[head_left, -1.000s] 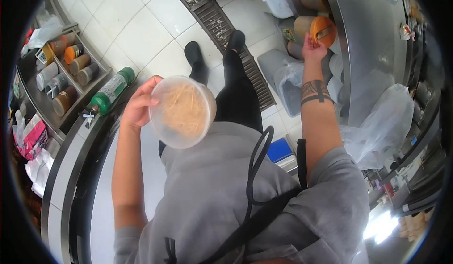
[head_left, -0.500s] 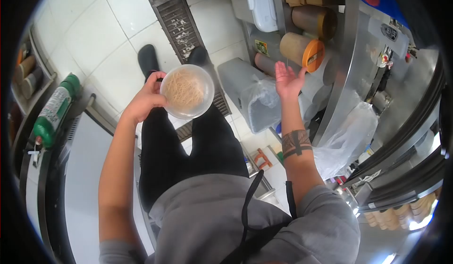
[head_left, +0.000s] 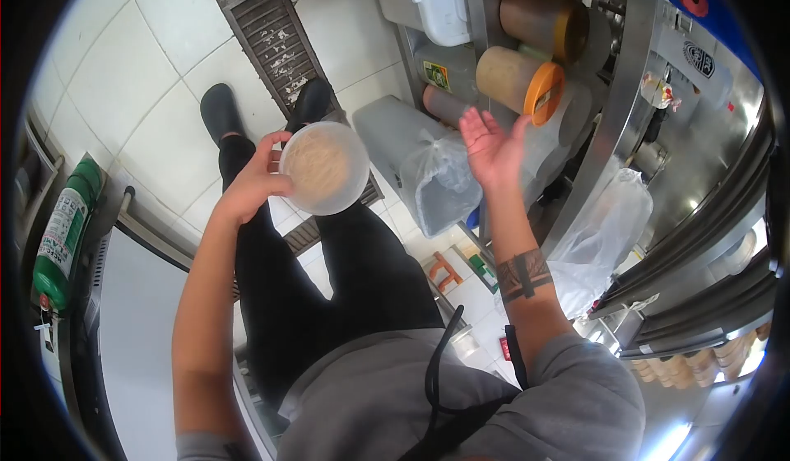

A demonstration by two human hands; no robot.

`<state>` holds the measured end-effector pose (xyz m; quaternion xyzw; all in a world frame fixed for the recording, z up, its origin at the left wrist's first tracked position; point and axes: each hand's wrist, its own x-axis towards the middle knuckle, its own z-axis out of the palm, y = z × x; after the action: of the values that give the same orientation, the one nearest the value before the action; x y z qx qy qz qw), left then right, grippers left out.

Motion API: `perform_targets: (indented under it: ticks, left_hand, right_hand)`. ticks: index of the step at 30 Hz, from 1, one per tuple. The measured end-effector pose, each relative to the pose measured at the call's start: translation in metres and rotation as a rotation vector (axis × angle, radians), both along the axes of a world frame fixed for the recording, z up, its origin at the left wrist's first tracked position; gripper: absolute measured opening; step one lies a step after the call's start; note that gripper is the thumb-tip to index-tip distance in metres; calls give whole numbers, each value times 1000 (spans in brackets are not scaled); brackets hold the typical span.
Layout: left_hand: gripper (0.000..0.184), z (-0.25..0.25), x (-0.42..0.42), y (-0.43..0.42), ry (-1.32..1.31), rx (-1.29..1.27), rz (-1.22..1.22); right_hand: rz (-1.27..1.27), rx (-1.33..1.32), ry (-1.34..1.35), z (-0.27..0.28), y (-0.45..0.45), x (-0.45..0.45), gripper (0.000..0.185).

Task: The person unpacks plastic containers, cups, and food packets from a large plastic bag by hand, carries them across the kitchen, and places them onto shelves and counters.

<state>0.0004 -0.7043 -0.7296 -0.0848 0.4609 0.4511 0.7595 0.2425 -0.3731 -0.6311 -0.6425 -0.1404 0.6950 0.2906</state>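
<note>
My left hand (head_left: pixel 257 179) is closed on the rim of a round translucent plastic bowl (head_left: pixel 355 165), thumb on the near side. Thin, pale tan strands (head_left: pixel 315 163) like dry noodles lie inside it; they look slightly blurred. The bowl is held over my legs, above the floor. On the right, my right hand (head_left: pixel 496 150) is raised palm up with its fingers apart and holds nothing. Just beyond its fingertips is a jar with an orange lid (head_left: pixel 545 93), lying on its side in the view. I cannot tell whether the thumb touches that lid.
A metal shelf unit (head_left: pixel 605 128) runs along the right with jars and a white-lidded container (head_left: pixel 439 4). Below my right hand is a grey bin (head_left: pixel 387 136) with a clear plastic bag (head_left: pixel 444 189). A green cylinder (head_left: pixel 66 235) stands at left. A floor grate (head_left: pixel 276 45) crosses the tiles.
The view has shifted and my feet appear farther left and lower. The strands have spread or blurred in the bowl. My left hand keeps its hold; my right hand stays open, slightly farther left.
</note>
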Motion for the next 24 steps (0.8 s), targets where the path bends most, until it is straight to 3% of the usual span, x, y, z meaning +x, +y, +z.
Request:
perform_targets:
  ticks: [2, 7, 15, 20, 24]
  left_hand:
    - [89, 2, 3, 14, 27, 26, -8]
    - [101, 8, 9, 59, 36, 126, -25]
    - [94, 2, 38, 124, 33, 243, -9]
    - [93, 12, 44, 164, 39, 279, 55]
    - [93, 8, 45, 186, 172, 258, 58]
  right_hand:
    - [188, -24, 24, 4, -7, -3, 82]
    - [131, 31, 35, 6, 7, 2, 80]
    - [-119, 143, -79, -6, 46, 28, 77]
    - [88, 190, 136, -5, 62, 26, 62]
    - [83, 163, 131, -5, 63, 29, 54]
